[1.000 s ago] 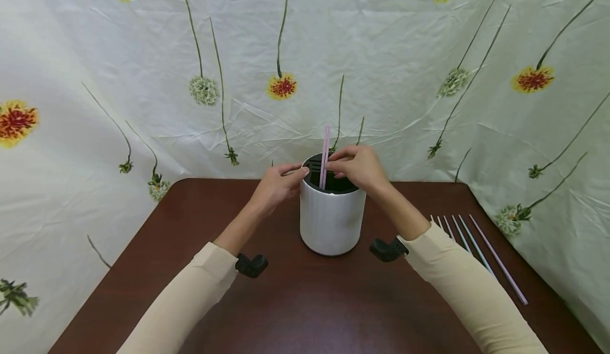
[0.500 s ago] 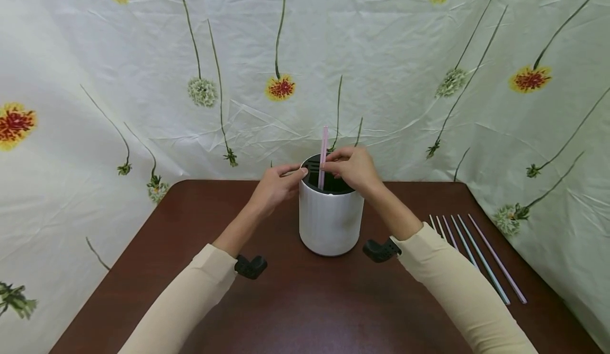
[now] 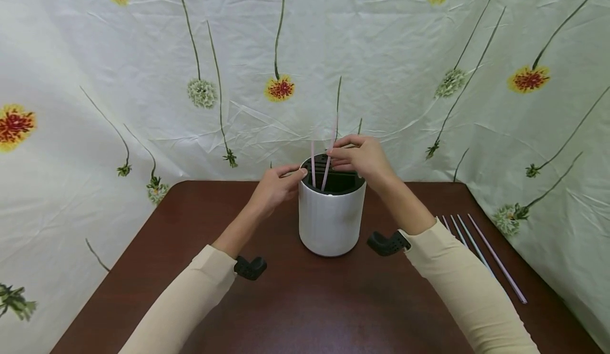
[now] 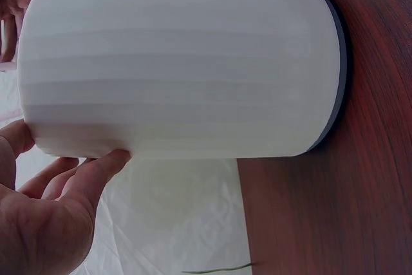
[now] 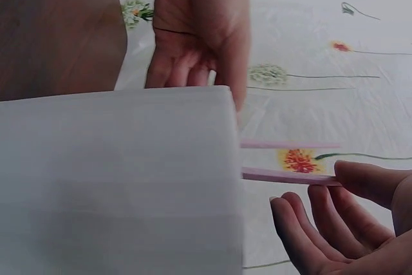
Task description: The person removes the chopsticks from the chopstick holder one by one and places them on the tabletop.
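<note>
My left hand (image 3: pixel 275 186) rests against the left side of the white holder (image 3: pixel 331 221), thumb tip touching the wall just under the rim and the other fingers loosely extended beside it; nothing is clasped in that grip, it only steadies the holder. The holder stands upright on the brown counter (image 3: pixel 305 301), near the back edge, with a dark slotted insert (image 3: pixel 335 179) in its mouth. My right hand (image 3: pixel 362 159) hovers over the right half of the opening, and its grip pinches a pink straw (image 3: pixel 328 169) between thumb and forefinger near the straw's upper part; the remaining fingers are curled loosely below. That straw leans a little to the right, its lower end down inside the insert. A second pink straw (image 3: pixel 313 164) stands in the holder just left of it, touched by neither hand. More straws (image 3: pixel 481 253) lie side by side on the counter to my right, well apart from the holder.
</note>
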Motion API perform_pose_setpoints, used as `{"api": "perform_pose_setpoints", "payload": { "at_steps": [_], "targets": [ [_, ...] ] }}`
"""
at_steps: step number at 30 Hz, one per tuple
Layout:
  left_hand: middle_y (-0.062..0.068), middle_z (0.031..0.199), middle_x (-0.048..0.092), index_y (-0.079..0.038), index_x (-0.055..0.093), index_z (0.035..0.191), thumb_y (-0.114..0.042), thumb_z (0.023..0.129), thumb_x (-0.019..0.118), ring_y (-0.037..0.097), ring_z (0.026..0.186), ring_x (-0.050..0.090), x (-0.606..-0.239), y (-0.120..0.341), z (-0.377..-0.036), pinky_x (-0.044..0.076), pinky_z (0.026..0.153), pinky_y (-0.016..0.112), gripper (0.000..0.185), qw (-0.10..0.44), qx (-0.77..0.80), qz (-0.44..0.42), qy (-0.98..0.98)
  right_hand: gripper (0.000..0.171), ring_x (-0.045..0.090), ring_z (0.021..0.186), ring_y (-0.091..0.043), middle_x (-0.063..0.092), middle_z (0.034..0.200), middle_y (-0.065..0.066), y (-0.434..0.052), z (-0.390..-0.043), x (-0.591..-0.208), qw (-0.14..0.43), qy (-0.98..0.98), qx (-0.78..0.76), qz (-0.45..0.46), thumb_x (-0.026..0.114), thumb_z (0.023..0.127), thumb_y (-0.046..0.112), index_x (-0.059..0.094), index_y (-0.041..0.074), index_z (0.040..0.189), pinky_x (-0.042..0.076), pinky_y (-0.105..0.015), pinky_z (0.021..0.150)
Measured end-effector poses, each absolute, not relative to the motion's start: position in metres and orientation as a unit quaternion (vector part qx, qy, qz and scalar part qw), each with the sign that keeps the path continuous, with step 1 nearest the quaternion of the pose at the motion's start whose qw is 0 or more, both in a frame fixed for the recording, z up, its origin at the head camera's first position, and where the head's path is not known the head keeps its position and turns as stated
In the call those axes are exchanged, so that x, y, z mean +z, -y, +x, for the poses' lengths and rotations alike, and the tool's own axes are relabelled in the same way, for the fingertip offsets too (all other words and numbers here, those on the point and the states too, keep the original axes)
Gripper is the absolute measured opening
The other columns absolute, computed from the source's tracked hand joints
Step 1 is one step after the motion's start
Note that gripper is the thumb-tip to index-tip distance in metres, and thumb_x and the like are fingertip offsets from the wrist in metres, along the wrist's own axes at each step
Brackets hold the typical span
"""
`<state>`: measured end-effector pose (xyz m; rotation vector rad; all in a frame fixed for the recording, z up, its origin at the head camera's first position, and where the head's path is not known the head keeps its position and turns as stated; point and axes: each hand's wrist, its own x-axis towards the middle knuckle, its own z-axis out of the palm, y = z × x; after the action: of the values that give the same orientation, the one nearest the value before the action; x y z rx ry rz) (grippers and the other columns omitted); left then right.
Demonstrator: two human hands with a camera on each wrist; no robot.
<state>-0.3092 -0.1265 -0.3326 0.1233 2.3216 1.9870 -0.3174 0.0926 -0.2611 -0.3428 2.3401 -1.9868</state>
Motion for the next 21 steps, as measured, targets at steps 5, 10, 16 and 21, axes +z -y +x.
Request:
{"api": "perform_pose_setpoints", "payload": {
  "at_steps": [5, 10, 16, 21],
  "targets": [
    [0.015, 0.144, 0.059, -0.01, 0.056, 0.146, -0.032, 0.1, 0.066, 0.028, 0.13, 0.06, -0.332, 0.127, -0.31, 0.048, 0.109, 0.052, 0.052, 0.04, 0.653, 0.044, -0.755, 0.024, 0.075, 0.084, -0.019, 0.073, 0.108, -0.019, -0.101, -0.315, -0.245, 0.006, -0.73, -0.671, -0.129, 0.071, 0.095, 0.009, 0.067, -0.006, 0.114, 0.061, -0.041, 0.09],
    [0.014, 0.145, 0.059, -0.01, 0.055, 0.147, -0.033, 0.1, 0.065, 0.028, 0.131, 0.059, -0.333, 0.127, -0.311, 0.047, 0.109, 0.052, 0.053, 0.041, 0.649, 0.043, -0.758, 0.017, 0.074, 0.078, -0.019, 0.074, 0.091, -0.01, -0.111, -0.313, -0.229, -0.015, -0.703, -0.7, -0.124, 0.072, 0.093, 0.005, 0.068, -0.005, 0.107, 0.063, -0.035, 0.081],
    [0.013, 0.145, 0.059, -0.011, 0.054, 0.148, -0.034, 0.101, 0.064, 0.027, 0.129, 0.061, -0.332, 0.127, -0.308, 0.05, 0.107, 0.049, 0.053, 0.039, 0.64, 0.039, -0.766, 0.012, 0.075, 0.081, -0.023, 0.075, 0.089, -0.009, -0.127, -0.305, -0.208, -0.042, -0.67, -0.731, -0.12, 0.074, 0.092, 0.003, 0.067, -0.003, 0.1, 0.063, -0.036, 0.08],
    [0.013, 0.146, 0.058, -0.011, 0.053, 0.148, -0.034, 0.101, 0.065, 0.027, 0.129, 0.061, -0.332, 0.127, -0.307, 0.05, 0.107, 0.049, 0.054, 0.043, 0.644, 0.036, -0.763, 0.009, 0.075, 0.081, -0.023, 0.075, 0.089, -0.008, -0.145, -0.3, -0.194, -0.056, -0.649, -0.747, -0.128, 0.074, 0.091, 0.003, 0.068, -0.002, 0.096, 0.063, -0.036, 0.08]
  ]
}}
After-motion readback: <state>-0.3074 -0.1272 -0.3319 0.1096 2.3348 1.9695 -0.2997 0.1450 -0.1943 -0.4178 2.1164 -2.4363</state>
